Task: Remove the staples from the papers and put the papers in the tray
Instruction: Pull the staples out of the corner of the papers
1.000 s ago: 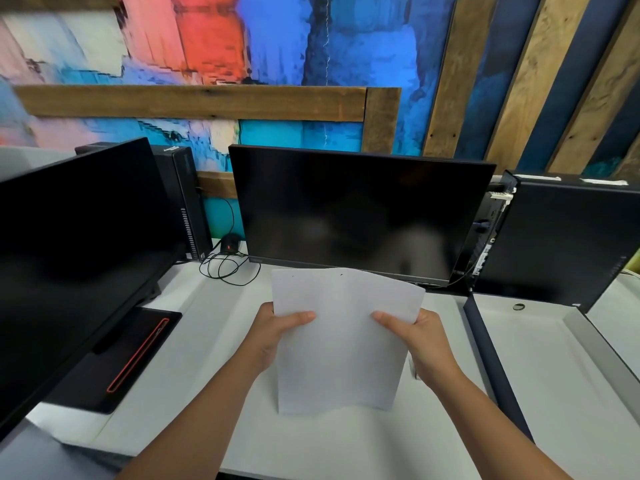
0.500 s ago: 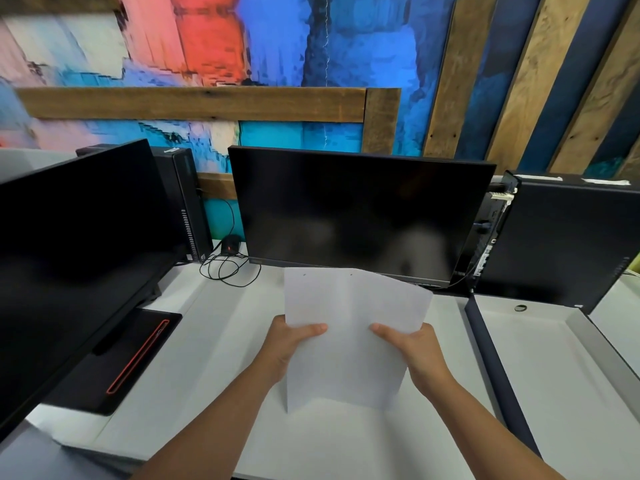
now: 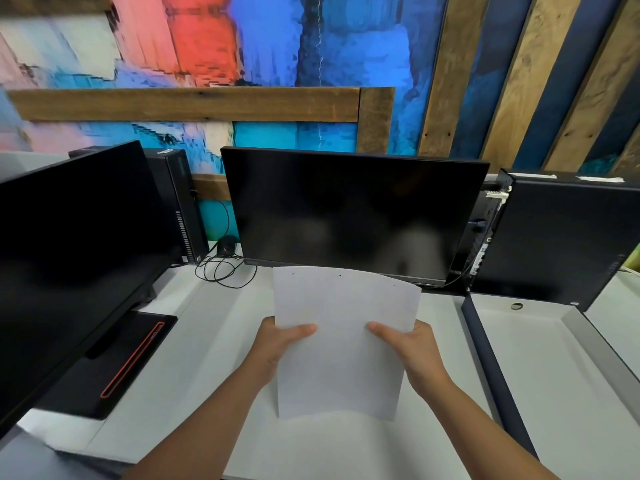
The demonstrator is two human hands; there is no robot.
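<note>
So the left hand [image 3: 278, 344] and right hand [image 3: 417, 351] are still pinching the paper [image 3: 343, 368] by its side edges, thumbs on top, holding it up over the desk [image 3: 194, 341]. Versus half a second back it's sitting a touch further left and bowing smoother. The tray [image 3: 485, 368] is lying open at 3 o'clock, and the monitor [image 3: 353, 216] is standing at 12.
</note>
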